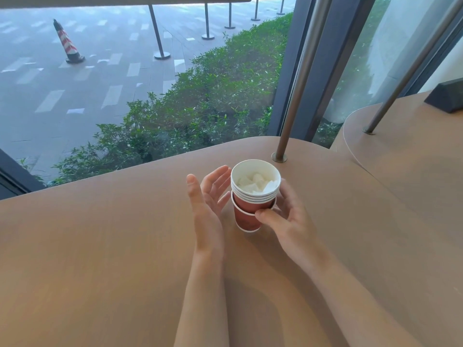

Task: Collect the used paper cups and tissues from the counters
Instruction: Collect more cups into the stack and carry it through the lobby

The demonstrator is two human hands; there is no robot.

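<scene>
The right hand (288, 216) grips the stack of paper cups (253, 199): its thumb presses the near side, just at the rim of the lowest red cup, and the fingers curl round the far right side. The left hand (208, 196) is spread wide, palm turned toward the stack, fingertips close beside its left wall; whether they touch it I cannot tell. The stack stands on the counter (125, 246), toward the far edge by the window and near the foot of a metal pole (295, 96). Crumpled tissues (258, 184) fill the top cup.

The grip sits low, at the seam between the outer cup and the nested ones. If the hand lifts by the upper cups alone, the bottom cup may slip off and stay behind or drop. A hard squeeze would likely buckle the thin paper walls. Any tilt could tip the loose tissues out, and dregs in the cups, if there are any, could spill onto the wood.

The right fingers are hidden behind the stack, so how far they wrap is unclear. The rims look like five cups, but that is uncertain. What lies under the tissues is out of sight. A second counter (400, 159) and a dark object (446, 98) at its far right corner are cut off.
</scene>
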